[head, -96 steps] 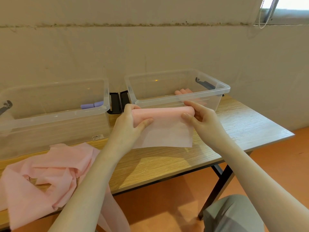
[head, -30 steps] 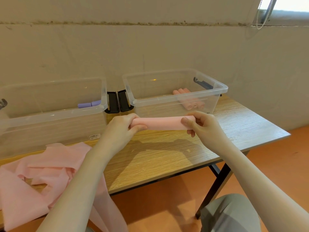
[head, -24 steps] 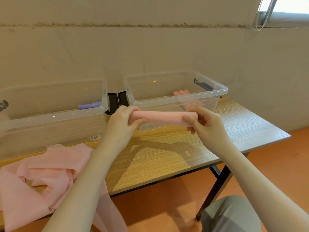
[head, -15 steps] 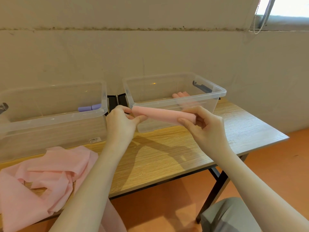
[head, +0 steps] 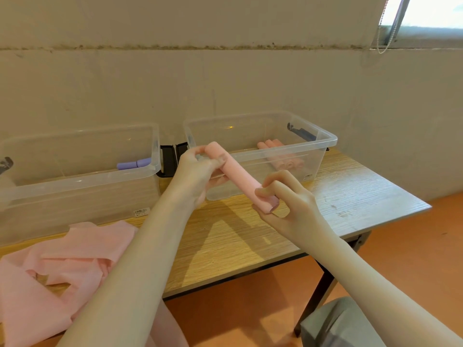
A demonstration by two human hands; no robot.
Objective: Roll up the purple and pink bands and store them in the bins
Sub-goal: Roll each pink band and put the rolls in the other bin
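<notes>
A rolled pink band (head: 239, 175) hangs above the table, tilted with its far end up by the right bin's front wall. My left hand (head: 200, 171) grips that far end. My right hand (head: 285, 204) pinches the near end between thumb and forefinger. The clear right bin (head: 323, 149) holds several pink rolls (head: 280, 156). In the clear left bin (head: 75, 182) lie purple rolls (head: 134, 164). Loose pink bands (head: 62, 261) are heaped at the table's front left.
The wooden table (head: 350, 196) stands against a beige wall, with black bin latches (head: 170, 160) between the two bins. Below the front edge are the orange floor, a black table leg (head: 318, 294) and my grey-clad knee (head: 338, 324).
The pink band went from partly rolled with a flat flap to a full roll. Both hands lifted it off the table, and it now tilts with the left end toward the right bin.
</notes>
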